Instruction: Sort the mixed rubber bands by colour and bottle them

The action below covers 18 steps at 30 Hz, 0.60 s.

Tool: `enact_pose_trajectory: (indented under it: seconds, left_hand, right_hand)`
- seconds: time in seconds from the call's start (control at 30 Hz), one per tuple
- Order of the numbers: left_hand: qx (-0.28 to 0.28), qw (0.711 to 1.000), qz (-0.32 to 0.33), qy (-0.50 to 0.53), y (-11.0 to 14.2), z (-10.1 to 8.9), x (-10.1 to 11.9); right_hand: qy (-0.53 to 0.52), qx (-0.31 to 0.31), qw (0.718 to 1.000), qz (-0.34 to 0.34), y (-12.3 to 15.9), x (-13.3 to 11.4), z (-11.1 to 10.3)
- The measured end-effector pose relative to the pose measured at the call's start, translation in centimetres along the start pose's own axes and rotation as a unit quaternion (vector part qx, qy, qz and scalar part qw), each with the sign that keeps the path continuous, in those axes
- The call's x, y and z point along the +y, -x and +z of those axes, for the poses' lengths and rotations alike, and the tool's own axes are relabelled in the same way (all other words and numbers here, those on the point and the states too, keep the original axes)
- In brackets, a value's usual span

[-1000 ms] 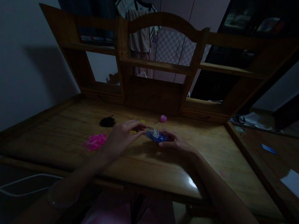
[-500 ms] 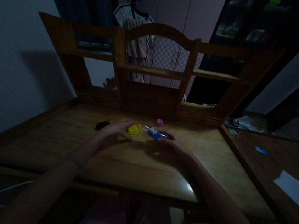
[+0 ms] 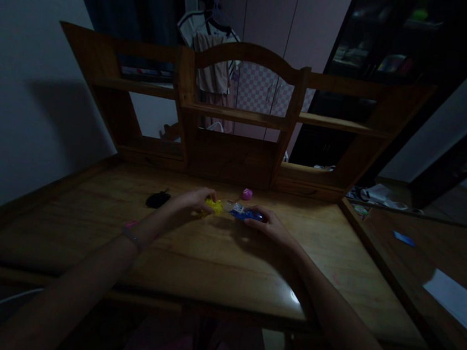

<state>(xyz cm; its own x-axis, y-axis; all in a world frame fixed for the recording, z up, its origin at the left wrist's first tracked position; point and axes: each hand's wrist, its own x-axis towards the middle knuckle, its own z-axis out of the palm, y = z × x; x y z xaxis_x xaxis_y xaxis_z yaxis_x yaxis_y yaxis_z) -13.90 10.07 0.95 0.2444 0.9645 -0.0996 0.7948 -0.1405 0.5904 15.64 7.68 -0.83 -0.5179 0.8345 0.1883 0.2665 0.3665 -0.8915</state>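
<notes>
A small clear bottle filled with blue (image 3: pixel 244 213) lies on its side on the wooden desk (image 3: pixel 216 257), its open mouth pointing left. My right hand (image 3: pixel 270 227) is wrapped round its right end. My left hand (image 3: pixel 192 199) pinches a clump of yellow bands (image 3: pixel 214 206) right at the bottle's mouth. A small pink cap (image 3: pixel 247 193) sits just behind the bottle.
A black clump (image 3: pixel 156 198) lies left of my left hand, and a bit of pink bands (image 3: pixel 131 224) shows beside my left forearm. A wooden hutch with shelves (image 3: pixel 240 114) stands at the desk's back. A second desk with papers (image 3: pixel 450 292) is at the right.
My left hand left the bottle's mouth, reached to the yellow bands, closed on them and brought them to the mouth. The right hand stays on the bottle. The view tilted up slightly.
</notes>
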Motion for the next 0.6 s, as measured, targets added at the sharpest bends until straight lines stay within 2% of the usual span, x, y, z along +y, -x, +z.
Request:
enact_pose_trajectory:
  seconds: [0.33,0.6]
  left_hand:
    - [0.021,0.999,0.023,0.016,-0.5,0.9,-1.8]
    - [0.029,0.998,0.037,0.037,-0.7,1.5,-2.6]
  right_hand:
    - [0.046,0.007,0.998,-0.043,0.2,-0.3,0.9]
    - [0.091,0.007,0.993,-0.073,-1.8,-0.5,2.9]
